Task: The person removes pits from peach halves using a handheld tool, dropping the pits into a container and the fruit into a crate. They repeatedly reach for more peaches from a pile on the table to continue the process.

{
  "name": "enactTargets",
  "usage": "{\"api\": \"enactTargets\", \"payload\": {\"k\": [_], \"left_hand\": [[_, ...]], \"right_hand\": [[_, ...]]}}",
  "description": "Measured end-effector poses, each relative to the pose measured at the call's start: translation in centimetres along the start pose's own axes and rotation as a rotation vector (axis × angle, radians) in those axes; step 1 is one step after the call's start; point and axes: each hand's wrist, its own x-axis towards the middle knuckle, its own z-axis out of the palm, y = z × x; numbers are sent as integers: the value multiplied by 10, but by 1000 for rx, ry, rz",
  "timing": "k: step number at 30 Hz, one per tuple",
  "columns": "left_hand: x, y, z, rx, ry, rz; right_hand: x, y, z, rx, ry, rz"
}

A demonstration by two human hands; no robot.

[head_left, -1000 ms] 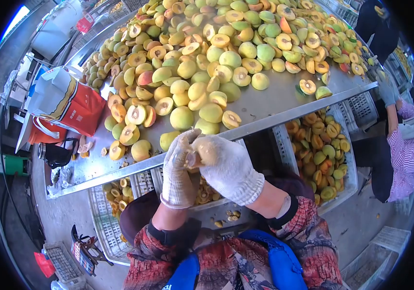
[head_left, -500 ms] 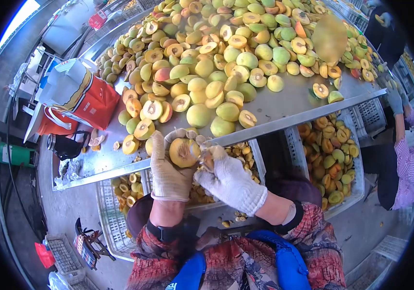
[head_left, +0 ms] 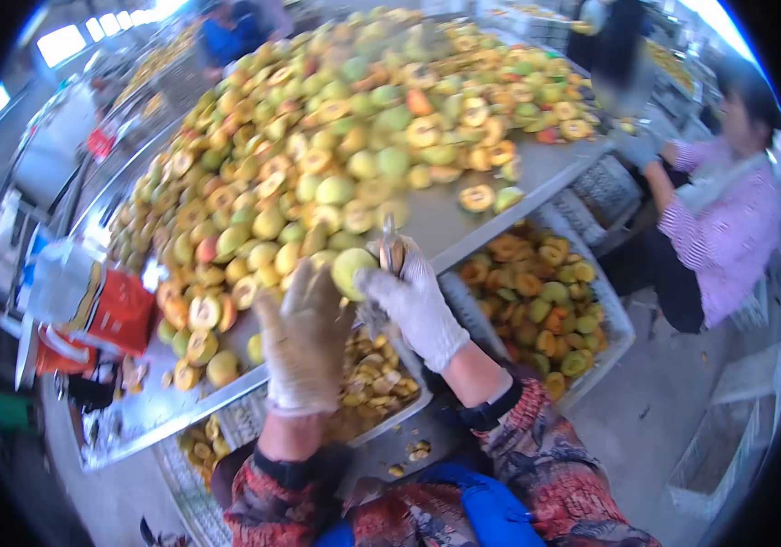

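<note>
My right hand (head_left: 418, 305), in a white knit glove, is closed around a small pitting tool with a brown handle and a metal tip (head_left: 389, 228) pointing up. A yellow-green peach (head_left: 352, 273) sits against its thumb, between my two hands. My left hand (head_left: 304, 345), in a soiled glove, is held to the left of that peach with the fingers stretched and the thumb apart. Both hands are over the near edge of the metal table (head_left: 449, 214), in front of a large heap of whole and halved peaches (head_left: 317, 164).
Below the edge, one crate (head_left: 406, 409) holds small brownish-yellow pieces; the crate to its right (head_left: 624, 342) holds peach halves. A red bag (head_left: 123, 314) stands on the table at left. At right sits a co-worker (head_left: 728, 228) in a pink striped top.
The view has swung up and right, bringing the co-worker into view. The halved peach in my left hand is gone from it, and its fingers have straightened. A yellow-green peach is now by my right thumb.
</note>
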Motion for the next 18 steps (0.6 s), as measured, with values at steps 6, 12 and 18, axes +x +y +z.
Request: {"api": "enactTargets", "payload": {"k": [6,12,18], "left_hand": [[-10,-25,-29,143,-118,-136],[-11,-34,-78,343,22,-193],[-7,-36,-80,361,54,-186]], "right_hand": [[44,-6,-118,1183,65,136],[43,-19,-180,1466,144,-53],[38,-26,-191,1585,136,-108]]}}
